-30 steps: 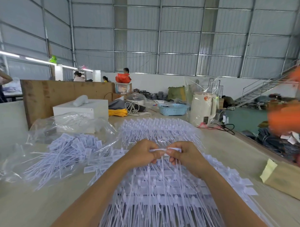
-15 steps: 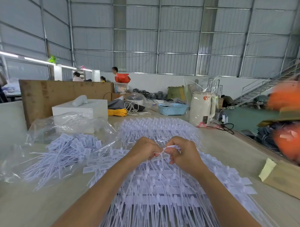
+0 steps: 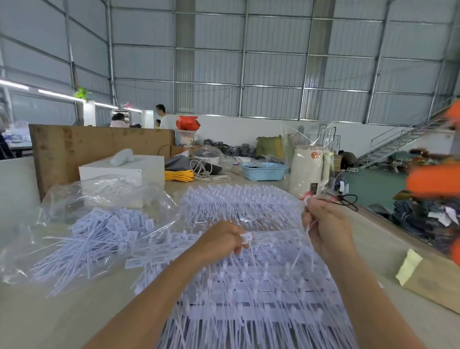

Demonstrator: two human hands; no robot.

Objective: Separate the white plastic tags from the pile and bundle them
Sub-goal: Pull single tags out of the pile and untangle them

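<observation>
A big pile of joined white plastic tags (image 3: 254, 298) covers the table in front of me. My left hand (image 3: 220, 240) grips a strip of the pile, and one tag head (image 3: 246, 237) shows between its fingers. My right hand (image 3: 327, 223) is raised to the right and pinches a single white tag (image 3: 306, 201), whose thin tail hangs below the fist. More joined tags (image 3: 240, 202) lie farther back under clear film. Loose separated tags (image 3: 100, 236) lie in a clear plastic bag at the left.
A white box (image 3: 124, 170), yellow cord (image 3: 179, 174), a blue basket (image 3: 265, 170) and a cream kettle (image 3: 308, 169) stand behind the pile. A brown paper package (image 3: 441, 284) lies at the right edge. An orange blurred figure (image 3: 443, 177) moves at the right.
My hands were together over the pile, working one tag. Now they have parted: the right hand has moved up and to the right with a tag, and the left stays on the pile.
</observation>
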